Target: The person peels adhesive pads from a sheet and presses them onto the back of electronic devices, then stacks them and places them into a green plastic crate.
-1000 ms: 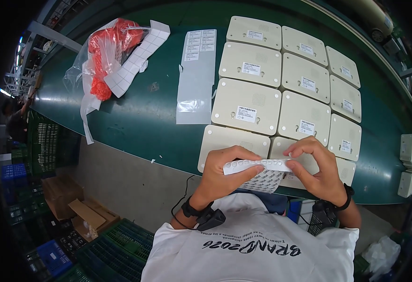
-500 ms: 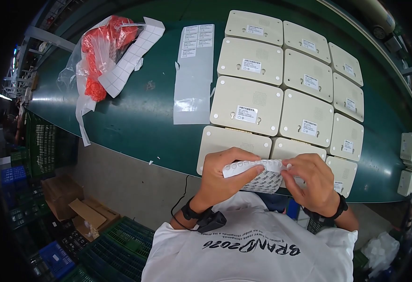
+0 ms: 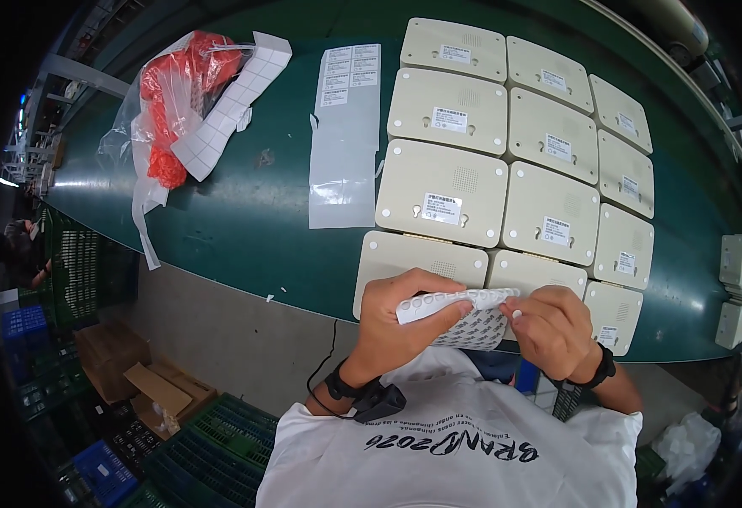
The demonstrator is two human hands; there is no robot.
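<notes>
My left hand [image 3: 392, 326] is closed on a folded sheet of round white adhesive pads [image 3: 426, 306], whose printed backing hangs below the fingers. Close beside the sheet's right end, my right hand [image 3: 559, 332] pinches one small round white pad [image 3: 517, 313] between thumb and fingertips. Beyond both hands, several beige plastic housings [image 3: 438, 182] lie in rows with their backs up, each carrying a white label. White round pads show at corners of many of them. The nearest housing [image 3: 379, 269] on the left is partly hidden by my left hand.
Left of the housings lies a label sheet [image 3: 341, 152] on the green table [image 3: 252, 212]. Farther left are a clear bag with red plastic [image 3: 168, 110] and a gridded white strip [image 3: 227, 110]. More housings [image 3: 733, 292] stand at the right edge. Crates [image 3: 210, 440] and a cardboard box [image 3: 163, 385] sit below left.
My right hand has drawn slightly down and away from the sheet, and a single round pad now shows in its pinch. My left hand keeps its hold, nearly still.
</notes>
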